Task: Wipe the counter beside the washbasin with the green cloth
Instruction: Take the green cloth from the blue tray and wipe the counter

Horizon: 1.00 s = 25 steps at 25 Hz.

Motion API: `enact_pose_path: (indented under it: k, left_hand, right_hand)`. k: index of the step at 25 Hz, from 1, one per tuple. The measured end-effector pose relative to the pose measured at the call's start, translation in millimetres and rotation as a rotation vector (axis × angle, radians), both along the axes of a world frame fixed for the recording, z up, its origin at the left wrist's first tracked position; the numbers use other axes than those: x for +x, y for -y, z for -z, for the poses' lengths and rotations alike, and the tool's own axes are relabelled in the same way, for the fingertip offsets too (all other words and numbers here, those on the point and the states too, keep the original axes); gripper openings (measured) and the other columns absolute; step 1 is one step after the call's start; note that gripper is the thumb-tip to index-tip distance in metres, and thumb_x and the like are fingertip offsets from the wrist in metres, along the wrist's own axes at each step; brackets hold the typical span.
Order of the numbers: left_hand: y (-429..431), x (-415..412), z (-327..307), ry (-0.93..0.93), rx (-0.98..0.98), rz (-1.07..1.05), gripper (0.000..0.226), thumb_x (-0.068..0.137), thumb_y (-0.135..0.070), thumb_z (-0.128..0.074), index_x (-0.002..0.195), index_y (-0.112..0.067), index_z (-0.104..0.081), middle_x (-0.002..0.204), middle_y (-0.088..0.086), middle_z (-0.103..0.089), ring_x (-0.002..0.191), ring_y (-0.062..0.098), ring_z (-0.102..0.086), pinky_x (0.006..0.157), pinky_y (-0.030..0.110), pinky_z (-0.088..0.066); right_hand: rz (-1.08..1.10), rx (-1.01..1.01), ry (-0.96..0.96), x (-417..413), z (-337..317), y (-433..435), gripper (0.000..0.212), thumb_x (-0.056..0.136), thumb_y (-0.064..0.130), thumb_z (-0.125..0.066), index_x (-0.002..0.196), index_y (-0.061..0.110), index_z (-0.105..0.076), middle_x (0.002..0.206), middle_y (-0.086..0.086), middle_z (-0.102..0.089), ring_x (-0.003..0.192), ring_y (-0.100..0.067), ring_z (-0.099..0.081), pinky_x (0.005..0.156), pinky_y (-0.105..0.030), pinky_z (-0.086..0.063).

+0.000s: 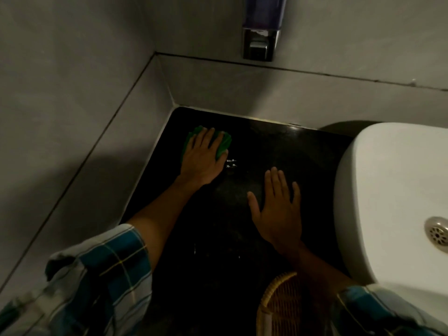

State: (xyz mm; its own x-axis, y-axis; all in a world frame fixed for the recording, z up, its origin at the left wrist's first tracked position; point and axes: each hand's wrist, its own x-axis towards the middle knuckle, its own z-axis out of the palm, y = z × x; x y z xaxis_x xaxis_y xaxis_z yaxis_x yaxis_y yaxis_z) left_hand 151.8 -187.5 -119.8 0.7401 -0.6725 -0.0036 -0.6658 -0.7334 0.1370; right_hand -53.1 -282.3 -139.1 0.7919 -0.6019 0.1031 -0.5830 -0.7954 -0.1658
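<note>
Left hand grip: the left hand (202, 157) lies flat with fingers spread, pressing down on the green cloth (224, 143); it does not pinch it.
Right hand grip: the right hand (278, 209) is wide and flat, holding nothing, palm down on the bare counter (278, 146).
Where the cloth is: under the left palm and fingers, poking out past the fingertips and on the thumb side, near the back corner of the counter by the wall (84, 93).
Where the washbasin is: the white washbasin (388, 190) sits just beside the right hand, on its little-finger side.
Could go wrong, slip: I think the cloth could slide out from under the flat hand, because nothing pinches it.
Could go wrong, missed spots: small shiny wet spots (231, 163) lie just beside the left thumb; a short wipe may leave them there.
Could go wrong, basket: a woven basket (278, 304) sits close under the right wrist; a big pull back could bump it.
Could go wrong, dark: the counter is black and the light is low, so dirt may be hard to see.
Count, hands: two.
Count, cloths: one.
Count, washbasins: one, with one drain (437, 235).
Count, baskets: one.
Count, soap boxes on the wall: one soap box (261, 27).
</note>
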Motion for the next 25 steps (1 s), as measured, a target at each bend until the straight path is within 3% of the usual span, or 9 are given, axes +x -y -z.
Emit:
enact_pose_path:
  k: [5, 12, 16, 18, 20, 25]
  left_hand:
    - [-30.6, -42.7, -4.8, 0.045, -0.043, 0.330, 0.057, 0.092, -0.046, -0.038, 0.145, -0.026, -0.035, 0.155, 0.005, -0.036, 0.146, 0.023, -0.026, 0.120, 0.043, -0.018]
    - [-166.7, -116.9, 0.8, 0.000, -0.029, -0.008, 0.058, 0.092, -0.044, -0.038, 0.146, -0.024, -0.034, 0.155, 0.009, -0.034, 0.146, 0.027, -0.025, 0.117, 0.047, -0.024]
    - [-202.2, -184.3, 3.2, -0.046, -0.030, -0.016, 0.057, 0.095, -0.048, -0.032, 0.149, -0.033, -0.020, 0.158, 0.002, -0.027, 0.148, 0.019, -0.013, 0.119, 0.042, -0.016]
    - [-201.6, -206.4, 4.7, -0.038, 0.007, 0.025, 0.058, 0.095, -0.053, -0.030, 0.149, -0.037, -0.014, 0.159, 0.000, -0.026, 0.149, 0.018, -0.011, 0.118, 0.042, -0.015]
    - [-183.4, -203.1, 3.7, -0.034, 0.017, 0.053, 0.057, 0.095, -0.052, -0.032, 0.149, -0.036, -0.021, 0.158, 0.002, -0.029, 0.148, 0.020, -0.015, 0.118, 0.045, -0.019]
    - [-89.4, -138.0, -1.6, 0.016, 0.001, 0.116, 0.054, 0.095, -0.046, -0.036, 0.145, -0.027, -0.035, 0.154, 0.007, -0.038, 0.145, 0.027, -0.028, 0.117, 0.048, -0.024]
  right_hand:
    - [-0.018, 0.012, 0.008, -2.3, -1.3, 3.1, 0.060, 0.093, 0.037, -0.021, 0.146, 0.011, -0.032, 0.156, -0.007, -0.033, 0.146, -0.018, -0.023, 0.116, -0.042, -0.003]
    - [-0.046, 0.035, -0.027, -4.5, -11.6, 2.4, 0.061, 0.093, 0.034, -0.021, 0.148, 0.010, -0.026, 0.159, -0.008, -0.025, 0.148, -0.019, -0.017, 0.120, -0.047, -0.009]
    - [-0.048, 0.059, -0.044, -4.9, -12.4, 0.8, 0.062, 0.093, 0.034, -0.021, 0.149, 0.009, -0.022, 0.160, -0.009, -0.021, 0.149, -0.021, -0.014, 0.120, -0.047, -0.006]
    - [-0.043, 0.057, -0.038, -4.6, -10.3, -0.8, 0.061, 0.093, 0.033, -0.021, 0.149, 0.008, -0.023, 0.160, -0.010, -0.022, 0.149, -0.022, -0.014, 0.120, -0.047, -0.006]
    - [-0.035, 0.047, -0.015, -4.3, -9.6, -2.0, 0.059, 0.094, 0.032, -0.023, 0.148, 0.007, -0.026, 0.158, -0.011, -0.025, 0.148, -0.023, -0.018, 0.120, -0.048, -0.009]
    - [-0.028, 0.039, -0.019, -5.4, -9.4, -4.6, 0.057, 0.094, 0.029, -0.023, 0.147, 0.007, -0.030, 0.157, -0.010, -0.029, 0.147, -0.022, -0.021, 0.120, -0.047, -0.014]
